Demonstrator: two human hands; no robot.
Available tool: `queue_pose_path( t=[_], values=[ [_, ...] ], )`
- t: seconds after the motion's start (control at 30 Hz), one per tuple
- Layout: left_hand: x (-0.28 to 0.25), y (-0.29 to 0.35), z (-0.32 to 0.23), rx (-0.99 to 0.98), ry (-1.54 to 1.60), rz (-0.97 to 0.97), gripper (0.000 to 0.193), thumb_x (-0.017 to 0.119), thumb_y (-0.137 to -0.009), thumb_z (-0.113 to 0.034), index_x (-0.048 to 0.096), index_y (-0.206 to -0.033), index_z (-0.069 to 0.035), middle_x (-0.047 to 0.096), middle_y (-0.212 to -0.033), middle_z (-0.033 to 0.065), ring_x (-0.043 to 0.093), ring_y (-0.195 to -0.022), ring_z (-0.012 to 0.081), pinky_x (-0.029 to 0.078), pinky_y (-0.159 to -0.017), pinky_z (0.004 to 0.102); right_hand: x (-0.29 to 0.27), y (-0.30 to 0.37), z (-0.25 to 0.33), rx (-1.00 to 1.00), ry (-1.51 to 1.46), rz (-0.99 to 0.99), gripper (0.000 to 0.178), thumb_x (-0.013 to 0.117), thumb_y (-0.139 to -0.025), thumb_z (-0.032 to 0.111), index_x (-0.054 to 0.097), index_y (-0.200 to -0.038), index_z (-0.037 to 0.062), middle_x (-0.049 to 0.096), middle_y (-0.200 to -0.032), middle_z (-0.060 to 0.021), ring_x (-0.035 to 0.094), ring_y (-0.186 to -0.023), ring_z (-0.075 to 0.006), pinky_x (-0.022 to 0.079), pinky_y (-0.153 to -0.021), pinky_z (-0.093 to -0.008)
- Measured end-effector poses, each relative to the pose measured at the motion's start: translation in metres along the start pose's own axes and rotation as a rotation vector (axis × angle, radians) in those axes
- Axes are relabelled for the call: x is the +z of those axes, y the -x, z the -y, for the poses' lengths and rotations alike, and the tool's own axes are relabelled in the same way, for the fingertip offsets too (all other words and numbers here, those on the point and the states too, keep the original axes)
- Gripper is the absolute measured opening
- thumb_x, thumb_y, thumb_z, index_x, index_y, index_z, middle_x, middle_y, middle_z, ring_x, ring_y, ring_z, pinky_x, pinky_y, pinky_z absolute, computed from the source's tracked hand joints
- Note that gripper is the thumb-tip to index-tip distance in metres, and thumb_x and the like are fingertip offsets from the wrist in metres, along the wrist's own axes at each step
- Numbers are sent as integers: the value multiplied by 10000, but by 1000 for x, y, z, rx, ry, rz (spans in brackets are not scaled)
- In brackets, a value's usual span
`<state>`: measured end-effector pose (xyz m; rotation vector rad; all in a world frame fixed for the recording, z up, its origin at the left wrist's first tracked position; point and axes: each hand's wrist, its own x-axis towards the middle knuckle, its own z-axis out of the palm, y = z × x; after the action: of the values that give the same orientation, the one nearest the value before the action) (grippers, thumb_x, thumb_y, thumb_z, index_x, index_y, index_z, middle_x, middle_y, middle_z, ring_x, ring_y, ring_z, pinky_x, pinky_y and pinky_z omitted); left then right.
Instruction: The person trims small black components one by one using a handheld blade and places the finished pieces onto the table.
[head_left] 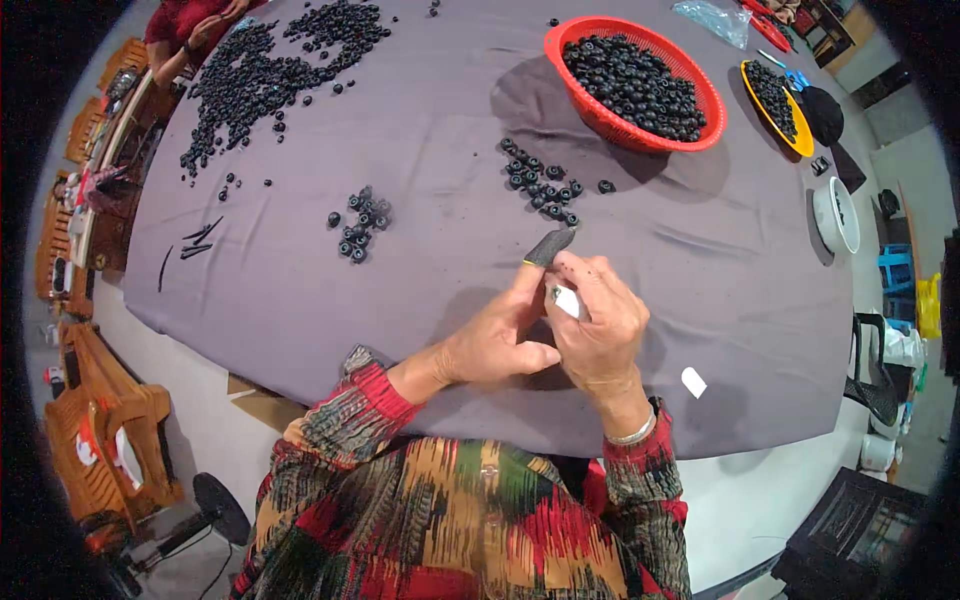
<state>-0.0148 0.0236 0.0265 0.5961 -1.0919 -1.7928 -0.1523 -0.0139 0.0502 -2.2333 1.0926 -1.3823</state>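
A grey cloth-covered table (440, 290) fills the scene. The wearer's patterned jacket (470, 520) occupies the near side; at the far left edge stands a co-worker (180, 22) in red. A broad pile (245, 95) of small, round black pieces spreads over the far left of the cloth. At the far right, a red basket (560, 75) holds a heap of similar pieces.

The left hand (495, 340) lies near the centre, index finger extended toward the far side, thumb pointing right; whether it grips anything cannot be told. The right hand (605, 330), just beside it, closes its fingers around a small white object (567, 301), with its fingertips against the dark cover (548, 247) on the left index finger.

Right of the basket lies a yellow plate (800, 143) of black pieces; nearer, at the right edge, is a white bowl (848, 215). One cluster (540, 180) of pieces lies just beyond the hands, near the basket; a smaller group (360, 225) lies to the left. Thin black strips (200, 240) rest at the left. A white tag (693, 382) lies right of the right hand.
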Motion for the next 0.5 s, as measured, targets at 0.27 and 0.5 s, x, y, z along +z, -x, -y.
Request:
queue_pose_path(
  t=[0.27,0.5],
  values=[
    [-1,5,12,64,-364,38,1043,663,-707,-36,-19,-1496,-19,308,-1424,135,339,-1316,219,282,-1096,359,-9,-1,5,104,-9,23,223,671,-645,-62,650,-853,16,618,-725,-96,631,-635,-236,489,-557,-299],
    [-6,-8,10,324,-715,-99,828,509,-785,90,112,-1500,-38,352,-1395,126,424,-1281,240,385,-1044,358,-7,0,7,55,-85,77,191,660,-654,-58,655,-829,18,631,-734,-99,622,-637,-224,487,-577,-299]
  ],
)
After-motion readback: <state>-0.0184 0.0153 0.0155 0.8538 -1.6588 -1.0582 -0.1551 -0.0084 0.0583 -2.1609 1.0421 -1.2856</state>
